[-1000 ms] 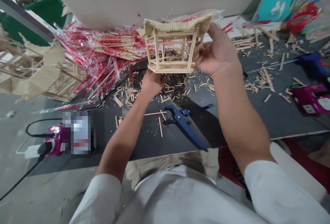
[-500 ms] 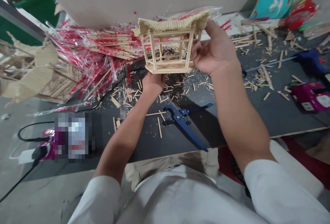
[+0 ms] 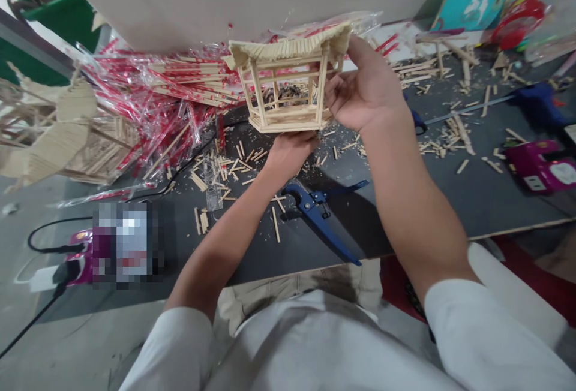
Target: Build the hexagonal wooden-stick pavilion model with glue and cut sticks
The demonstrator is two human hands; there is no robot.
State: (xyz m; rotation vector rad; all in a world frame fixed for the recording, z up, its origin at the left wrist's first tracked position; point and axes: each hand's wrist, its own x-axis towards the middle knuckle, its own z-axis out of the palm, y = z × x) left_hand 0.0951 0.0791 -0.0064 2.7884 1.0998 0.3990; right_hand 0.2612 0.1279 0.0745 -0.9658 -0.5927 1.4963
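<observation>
A small pavilion model (image 3: 288, 52) made of wooden sticks is held up above the worktable, its slatted roof on top and its open frame facing me. My right hand (image 3: 371, 88) is closed on its right side, the thumb at the roof's corner and curled fingers by the posts. Beneath the base, my left hand (image 3: 292, 150) bears against the underside; its fingertips are partly hidden. Below the hands lies a blue-handled cutter (image 3: 321, 223) on the dark tabletop, among short cut sticks (image 3: 243, 166).
Red-and-clear wrapped chopsticks (image 3: 180, 79) are heaped at the back left, beside more stick models (image 3: 54, 121). Purple power strips (image 3: 540, 166) and cords lie on both sides. A blue glue gun (image 3: 535, 103) rests at the right. A green bin (image 3: 63, 7) stands beyond the table.
My left hand has slid right along the underside of the pavilion model. The model and my right hand have shifted slightly left in view.
</observation>
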